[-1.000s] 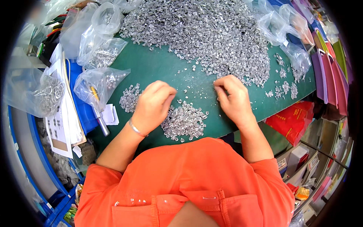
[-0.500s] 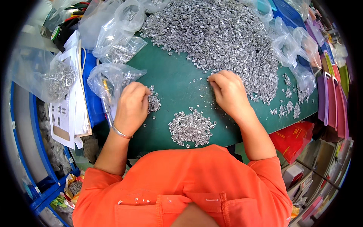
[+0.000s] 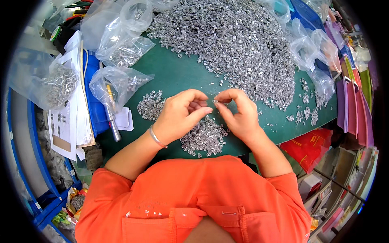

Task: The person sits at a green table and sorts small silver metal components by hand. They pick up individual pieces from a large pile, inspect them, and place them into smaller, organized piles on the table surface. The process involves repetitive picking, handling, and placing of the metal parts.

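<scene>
Over the middle of the green table (image 3: 166, 67) my two hands face each other, fingertips a small gap apart. My left hand (image 3: 180, 111) has its thumb and forefinger apart with nothing visible between them, its other fingers curled. My right hand (image 3: 241, 111) pinches a tiny clear or silvery piece between thumb and forefinger. Below them lies a small pile of clear-looking little pieces (image 3: 204, 137), partly covered by my left hand. Left of my left wrist sits another small pile of pieces (image 3: 150, 106). A big heap of similar small grey pieces (image 3: 235, 44) spreads across the far side.
Clear plastic bags of parts (image 3: 121, 83) lie at the left, beside papers (image 3: 67, 121), a blue tray (image 3: 94, 97) and a pen-like tool (image 3: 111, 117). At the right are small clusters of pieces (image 3: 304, 115), another plastic bag (image 3: 322, 85), a red bag (image 3: 310, 148) and coloured folders (image 3: 354, 109).
My left hand has moved right from beside the left pile, uncovering it, and its fingers have spread. My right hand has come slightly left and nearer, toward my left hand.
</scene>
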### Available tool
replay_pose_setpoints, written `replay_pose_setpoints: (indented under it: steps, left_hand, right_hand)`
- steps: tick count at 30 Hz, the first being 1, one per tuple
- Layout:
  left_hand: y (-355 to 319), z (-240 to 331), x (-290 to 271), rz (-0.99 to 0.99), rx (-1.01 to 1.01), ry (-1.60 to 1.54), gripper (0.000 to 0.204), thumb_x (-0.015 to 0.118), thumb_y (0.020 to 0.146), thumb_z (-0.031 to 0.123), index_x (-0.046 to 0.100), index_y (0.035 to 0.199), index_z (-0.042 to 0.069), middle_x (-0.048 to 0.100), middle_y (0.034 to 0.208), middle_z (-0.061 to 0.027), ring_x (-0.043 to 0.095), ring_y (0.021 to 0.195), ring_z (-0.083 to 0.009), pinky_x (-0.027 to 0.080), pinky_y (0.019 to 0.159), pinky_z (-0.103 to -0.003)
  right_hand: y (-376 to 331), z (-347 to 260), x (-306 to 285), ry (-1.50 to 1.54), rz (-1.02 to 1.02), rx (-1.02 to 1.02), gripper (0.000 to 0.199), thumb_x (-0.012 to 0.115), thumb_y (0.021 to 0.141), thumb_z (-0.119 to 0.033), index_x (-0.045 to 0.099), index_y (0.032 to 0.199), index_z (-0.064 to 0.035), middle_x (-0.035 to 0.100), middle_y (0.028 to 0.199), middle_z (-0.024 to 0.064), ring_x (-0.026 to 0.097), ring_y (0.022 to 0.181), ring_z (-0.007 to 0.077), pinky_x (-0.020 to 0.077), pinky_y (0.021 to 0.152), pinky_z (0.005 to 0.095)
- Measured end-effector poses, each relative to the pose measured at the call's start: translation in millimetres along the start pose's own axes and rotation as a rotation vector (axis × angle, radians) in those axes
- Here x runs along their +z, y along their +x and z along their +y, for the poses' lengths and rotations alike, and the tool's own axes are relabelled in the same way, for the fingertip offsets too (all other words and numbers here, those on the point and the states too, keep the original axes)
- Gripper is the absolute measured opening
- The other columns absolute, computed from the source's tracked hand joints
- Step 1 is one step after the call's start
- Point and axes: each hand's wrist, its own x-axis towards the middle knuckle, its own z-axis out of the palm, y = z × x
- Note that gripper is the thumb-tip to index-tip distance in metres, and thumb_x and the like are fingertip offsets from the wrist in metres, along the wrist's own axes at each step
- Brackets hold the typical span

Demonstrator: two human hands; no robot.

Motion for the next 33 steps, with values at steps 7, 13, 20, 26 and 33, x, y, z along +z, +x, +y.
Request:
replay_pose_setpoints:
  steps: [7,13,20,26,33]
  left_hand:
    - [3.3,0.4,9.8,-0.045,-0.049,-0.096,0.011,0.070,0.085,0.003,0.065,0.093,-0.001,0.067,0.089,-0.0052,0.064,0.078,-0.0086,0.053,0.070,-0.023]
    - [3.7,-5.5,11.8,-0.010,-0.072,-0.128,0.010,0.069,0.085,0.006,0.065,0.090,-0.001,0.066,0.083,-0.0051,0.062,0.071,-0.0091,0.051,0.064,-0.023]
    - [3.2,-12.3,6.6,-0.131,-0.092,0.028,0.012,0.063,0.092,0.009,0.064,0.094,-0.002,0.065,0.084,-0.0020,0.060,0.073,-0.0065,0.050,0.064,-0.021]
    - [7.0,-8.5,-2.3,-0.048,-0.064,0.063,0.011,0.064,0.091,0.009,0.065,0.094,-0.002,0.065,0.084,-0.0023,0.060,0.072,-0.0067,0.050,0.065,-0.022]
    - [9.1,1.6,4.9,-0.050,0.010,0.148,0.010,0.066,0.088,0.008,0.066,0.091,0.000,0.063,0.083,-0.0036,0.059,0.069,-0.0076,0.049,0.063,-0.022]
  right_hand:
    - [-14.3,0.7,8.3,0.103,0.130,-0.035,0.030,0.070,0.075,0.008,0.057,0.099,-0.0036,0.065,0.089,0.0096,0.065,0.077,0.0237,0.0521,0.068,0.0321]
    - [-6.6,-4.6,3.4,0.084,0.050,-0.059,0.032,0.070,0.075,0.007,0.060,0.103,-0.0036,0.064,0.089,0.0104,0.063,0.078,0.0265,0.0507,0.068,0.0344]
    - [-8.5,12.0,-14.6,-0.182,-0.038,-0.117,0.014,0.067,0.077,0.004,0.064,0.089,-0.0016,0.063,0.086,0.0127,0.062,0.081,0.0312,0.0506,0.072,0.0383]
    - [-12.8,31.7,-50.8,-0.467,-0.033,-0.007,0.011,0.067,0.076,0.001,0.066,0.086,-0.0036,0.061,0.085,0.0097,0.059,0.081,0.0304,0.0480,0.073,0.0394]
    - [20.8,32.0,-20.0,-0.525,-0.072,-0.163,0.014,0.069,0.073,-0.003,0.069,0.086,-0.0075,0.060,0.089,0.0056,0.057,0.086,0.0268,0.0443,0.076,0.0387]
